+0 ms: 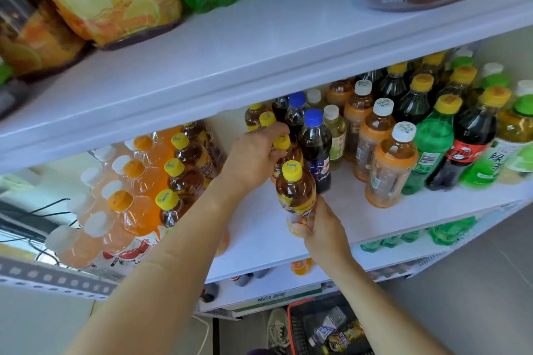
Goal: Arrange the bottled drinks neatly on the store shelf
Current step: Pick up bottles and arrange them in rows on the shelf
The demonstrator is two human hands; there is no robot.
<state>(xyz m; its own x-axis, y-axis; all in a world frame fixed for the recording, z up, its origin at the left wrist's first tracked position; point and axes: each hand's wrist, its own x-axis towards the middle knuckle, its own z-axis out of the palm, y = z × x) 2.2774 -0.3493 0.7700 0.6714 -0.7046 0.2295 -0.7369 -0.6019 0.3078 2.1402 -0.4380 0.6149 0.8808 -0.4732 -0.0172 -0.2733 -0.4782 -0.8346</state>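
My right hand (pixel 320 228) grips the lower body of a yellow-capped tea bottle (pixel 295 187), upright at the front of the white middle shelf (pixel 259 236). My left hand (pixel 256 155) reaches further in and closes on a second yellow-capped tea bottle (pixel 284 150) right behind it. More yellow-capped tea bottles (pixel 184 170) stand in a row to the left. Blue-capped dark cola bottles (pixel 314 141) stand just right of the held ones.
Orange soda bottles (pixel 135 204) fill the shelf's left. White-capped orange-labelled bottles (pixel 389 164), green bottles (pixel 432 150) and dark yellow-capped bottles (pixel 467 135) crowd the right. Large bottles sit on the upper shelf (pixel 259 46). A red basket (pixel 297 323) holding bottles rests on the floor.
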